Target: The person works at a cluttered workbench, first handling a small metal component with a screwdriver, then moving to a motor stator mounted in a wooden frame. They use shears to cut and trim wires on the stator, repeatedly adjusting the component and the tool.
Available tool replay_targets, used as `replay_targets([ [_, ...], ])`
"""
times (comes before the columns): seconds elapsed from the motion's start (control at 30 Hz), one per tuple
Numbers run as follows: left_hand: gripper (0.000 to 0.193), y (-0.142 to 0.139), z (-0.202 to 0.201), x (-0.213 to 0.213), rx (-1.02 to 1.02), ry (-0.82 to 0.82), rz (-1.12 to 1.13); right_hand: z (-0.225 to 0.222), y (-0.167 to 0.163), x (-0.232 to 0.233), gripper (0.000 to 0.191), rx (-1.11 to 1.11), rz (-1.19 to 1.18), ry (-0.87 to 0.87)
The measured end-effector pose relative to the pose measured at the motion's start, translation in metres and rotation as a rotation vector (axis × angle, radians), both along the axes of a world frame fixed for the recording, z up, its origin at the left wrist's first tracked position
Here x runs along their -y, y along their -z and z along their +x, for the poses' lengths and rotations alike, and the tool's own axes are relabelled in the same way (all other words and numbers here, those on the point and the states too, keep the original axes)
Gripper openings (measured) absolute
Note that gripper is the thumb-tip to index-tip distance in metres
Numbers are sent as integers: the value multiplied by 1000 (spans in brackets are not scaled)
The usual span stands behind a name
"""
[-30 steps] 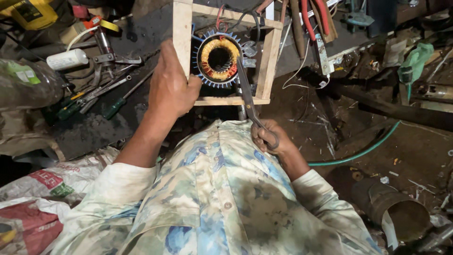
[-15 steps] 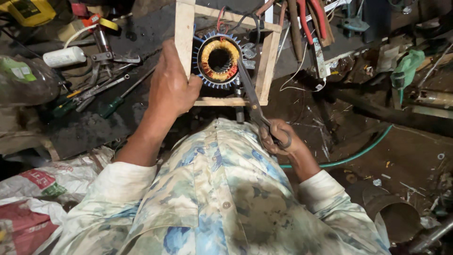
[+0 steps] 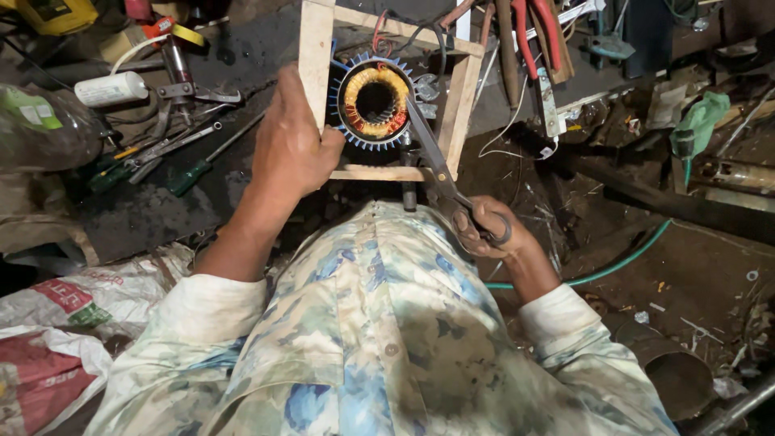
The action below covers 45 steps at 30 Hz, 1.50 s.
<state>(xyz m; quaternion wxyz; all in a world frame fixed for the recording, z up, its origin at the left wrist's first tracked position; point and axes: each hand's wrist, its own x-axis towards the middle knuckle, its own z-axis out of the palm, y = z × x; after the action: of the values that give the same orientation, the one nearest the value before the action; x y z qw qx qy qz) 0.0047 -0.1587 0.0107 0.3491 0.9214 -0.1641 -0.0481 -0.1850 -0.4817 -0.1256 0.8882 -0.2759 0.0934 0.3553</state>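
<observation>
- The right hand [image 3: 484, 230], nearest the body, is closed through the handles of long scissors [image 3: 436, 157]; it sits below and right of the stator [image 3: 373, 101].
- The scissors' long axis runs up and left from that hand, blades lying across the stator's right rim, at its copper winding.
- The left hand [image 3: 295, 149] is closer to the stator, just left of it, clasped around the left upright of the wooden frame [image 3: 315, 48] that encloses it.
- Screwdrivers [image 3: 190, 173] lie well left of the stator; red-handled pliers [image 3: 541, 24] lie to its upper right.
</observation>
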Motion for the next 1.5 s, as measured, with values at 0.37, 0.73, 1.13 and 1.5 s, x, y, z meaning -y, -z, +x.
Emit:
replay_targets([
  [0.37,68,-7,0,1,-36,-42,67,16,-28,22,48,-72,-42,-63],
  [0.73,65,-8,-1,-3,-28,-31,38,15,-7,-9,56,94,-76,-23],
  [1.13,67,-3,0,-6,-35,-27,26,14,19,-21,59,151,-215,-25],
  [1.5,68,-5,-2,-6,16,-10,-13,12,24,-35,58,178,-196,14],
])
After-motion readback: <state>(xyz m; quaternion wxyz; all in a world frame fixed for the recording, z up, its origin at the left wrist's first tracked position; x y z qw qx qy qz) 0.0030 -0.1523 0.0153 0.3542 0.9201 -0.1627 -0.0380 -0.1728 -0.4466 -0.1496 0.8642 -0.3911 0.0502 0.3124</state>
